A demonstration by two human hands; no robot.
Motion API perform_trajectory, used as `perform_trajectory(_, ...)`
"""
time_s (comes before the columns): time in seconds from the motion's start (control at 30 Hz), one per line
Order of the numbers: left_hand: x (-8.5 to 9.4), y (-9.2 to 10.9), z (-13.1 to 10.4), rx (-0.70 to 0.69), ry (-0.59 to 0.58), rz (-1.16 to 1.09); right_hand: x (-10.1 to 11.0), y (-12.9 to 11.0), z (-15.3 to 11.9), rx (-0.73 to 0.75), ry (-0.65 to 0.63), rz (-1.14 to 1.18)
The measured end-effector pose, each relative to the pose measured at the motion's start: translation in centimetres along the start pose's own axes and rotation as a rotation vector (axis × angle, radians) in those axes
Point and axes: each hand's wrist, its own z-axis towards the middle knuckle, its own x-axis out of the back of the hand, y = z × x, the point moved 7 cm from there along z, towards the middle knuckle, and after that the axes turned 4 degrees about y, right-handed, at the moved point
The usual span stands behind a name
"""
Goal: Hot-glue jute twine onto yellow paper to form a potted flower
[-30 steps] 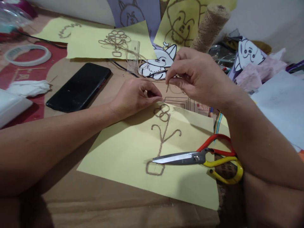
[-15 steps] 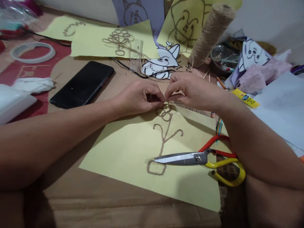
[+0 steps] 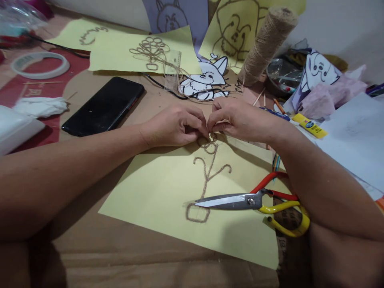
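A yellow sheet bears a plant outline of brown twine, with a pot shape below and loops on top. Over the sheet's far edge, my left hand pinches at the top loops, thumb and index finger together. My right hand is closed in a pinch right beside it, fingertips almost touching the left ones. Both seem to be on the twine, but the bit between the fingertips is too small to make out. Scissors with red and yellow handles lie across the sheet, blades slightly over the pot shape.
A black phone and a tape roll lie at the left. Behind my hands are a second yellow sheet, a fox cutout and an upright twine spool. A glue packet and white paper are at the right.
My hands have shifted slightly at the top loops, the fingertips closer together and a little lower. My right forearm has moved slightly, and a blue item shows behind it.
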Motion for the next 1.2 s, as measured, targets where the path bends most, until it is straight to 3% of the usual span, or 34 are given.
perform_trajectory(0.2,-0.1,0.1,0.0,0.098,-0.028,0.028,-0.2,-0.2,0.1,-0.009,-0.023,-0.003)
perform_trajectory(0.47,-0.2,0.7,-0.3,-0.061,0.049,0.091,-0.2,0.1,0.2,-0.007,-0.011,-0.012)
perform_trajectory(0.73,-0.4,0.7,-0.6,-0.11,-0.008,0.166,-0.4,0.1,0.2,-0.003,0.0,-0.001)
perform_trajectory(0.93,-0.5,0.1,-0.5,0.067,-0.109,0.153,-0.4,-0.1,0.2,0.003,-0.016,-0.009)
perform_trajectory(1.2,-0.4,1.8,-0.9,-0.346,-0.015,0.237,-0.5,-0.3,0.2,-0.033,-0.063,0.011)
